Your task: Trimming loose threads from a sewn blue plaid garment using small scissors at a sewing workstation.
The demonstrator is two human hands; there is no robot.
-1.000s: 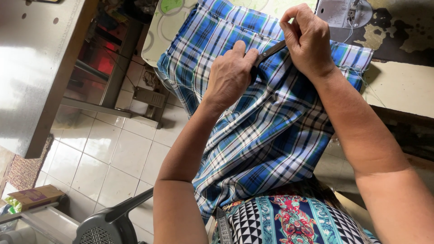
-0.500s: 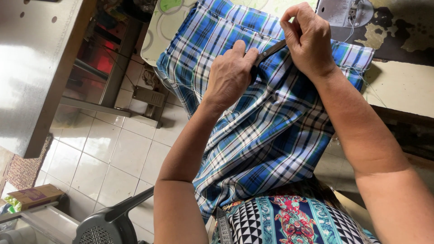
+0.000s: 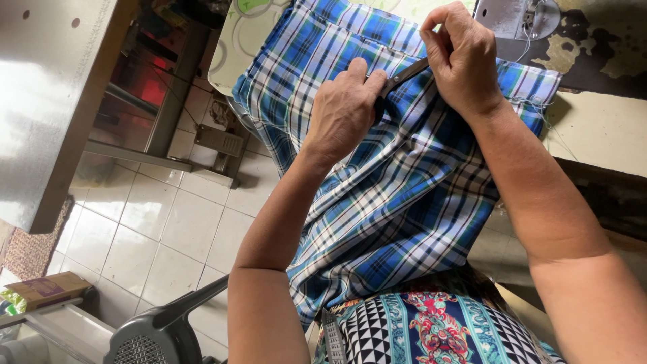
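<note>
**Two hands on a plaid cloth, dark scissors between them**

Two bare hands meet at the upper middle of the frame, both working on a blue, white and green plaid cloth (image 3: 404, 195) that hangs from the top centre down toward the lower middle. The left hand (image 3: 344, 111) lies with its back to the camera, fingers curled down and gripping the handle end of a pair of dark scissors (image 3: 397, 81); most of the handle is hidden under the knuckles, so how far the blades stand apart cannot be told. The right hand (image 3: 461, 57), just to the right and a little higher, is closed in a pinch on a fold of the cloth, and the thin dark blade runs up to its fingers. The two hands are close together, nearly touching, with the scissors bridging them.

The cloth drapes over the edge of a worn table (image 3: 593, 128) at the upper right, where part of a pale sewing machine (image 3: 519, 17) shows at the top edge. A loose thread trails from the cloth's right corner. At the bottom centre sits a patterned garment (image 3: 431, 330) in teal, black and white. A steel surface (image 3: 54, 101) fills the upper left above a white tiled floor (image 3: 168, 229). A grey fan (image 3: 155, 337) stands at the lower left, near a cardboard box (image 3: 47, 290).
</note>
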